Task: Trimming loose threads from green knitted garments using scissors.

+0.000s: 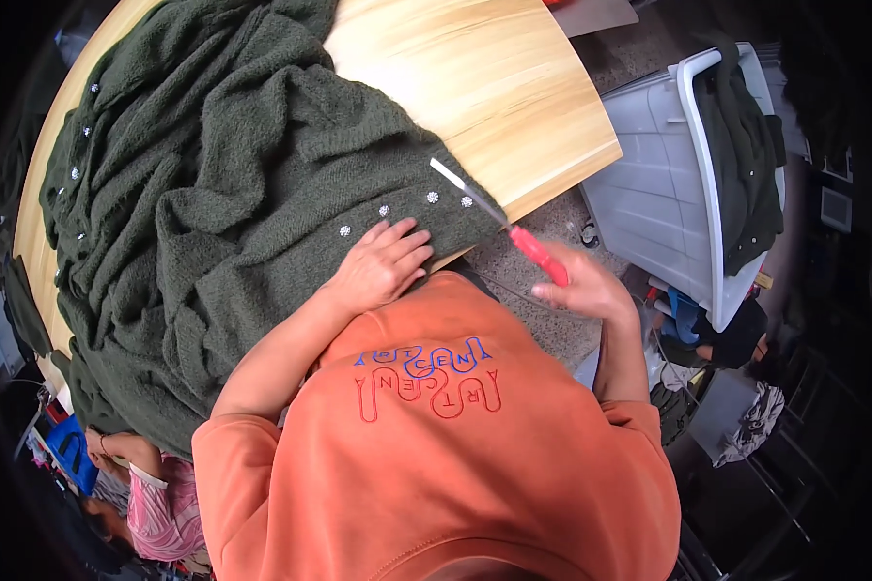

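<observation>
A dark green knitted garment [252, 218] lies in heavy folds over the table. Small white flower-shaped ornaments [432, 198] sit in a row near its right end, and more run along its left side. My left hand [383, 266] rests palm down on the knit beside that row, fingers stretched out and holding nothing. Held in my right hand [586, 281], off the table's near right edge, are red-handled scissors [538, 254]. Their long thin blade points up and left over the garment's corner, its tip bright white. Whether the blades are apart cannot be told.
The pale wood table [455, 77] has a curved left edge and a corner at right. Beyond it stands a white plastic bin [649, 184] with dark green garments [736, 145] over its rim. Another person in a pink patterned top [165, 518] is at lower left.
</observation>
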A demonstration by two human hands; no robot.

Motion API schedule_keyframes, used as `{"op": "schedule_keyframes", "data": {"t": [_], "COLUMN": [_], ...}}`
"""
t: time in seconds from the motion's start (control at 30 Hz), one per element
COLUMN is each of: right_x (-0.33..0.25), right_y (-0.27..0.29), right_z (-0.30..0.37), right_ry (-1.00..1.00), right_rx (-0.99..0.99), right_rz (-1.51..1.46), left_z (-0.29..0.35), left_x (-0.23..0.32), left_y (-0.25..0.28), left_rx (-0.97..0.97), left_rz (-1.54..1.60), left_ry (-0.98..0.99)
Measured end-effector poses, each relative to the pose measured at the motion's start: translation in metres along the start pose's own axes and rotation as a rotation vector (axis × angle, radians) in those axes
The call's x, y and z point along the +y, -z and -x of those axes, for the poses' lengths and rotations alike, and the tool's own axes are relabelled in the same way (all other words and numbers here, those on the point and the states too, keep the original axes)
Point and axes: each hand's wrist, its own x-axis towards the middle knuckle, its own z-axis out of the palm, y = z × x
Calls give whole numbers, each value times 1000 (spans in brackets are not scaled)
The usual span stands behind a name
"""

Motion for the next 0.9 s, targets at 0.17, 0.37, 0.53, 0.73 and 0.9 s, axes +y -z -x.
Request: {"op": "schedule_keyframes", "data": {"t": [0.17,0.37,0.53,0.73,0.9], "right_x": [-22,-10,-17,-14,-22], "right_y": [-5,-21,-25,-26,-23], "right_z": [6,3,-2,1,4], "right_ry": [-158,-158,-260,-198,-227], "right_rx": [-133,-65,-95,-43,-45], "right_rz": [183,310,399,373,408], "left_z": [25,29,27,13,15], "left_x": [-2,-6,-5,1,1], "left_y": [10,-14,-18,-24,-29], "left_rx": [236,102,95,14,10], "left_rz": [-63,-278,-318,-374,-389], "left_ry": [113,258,282,399,417]}}
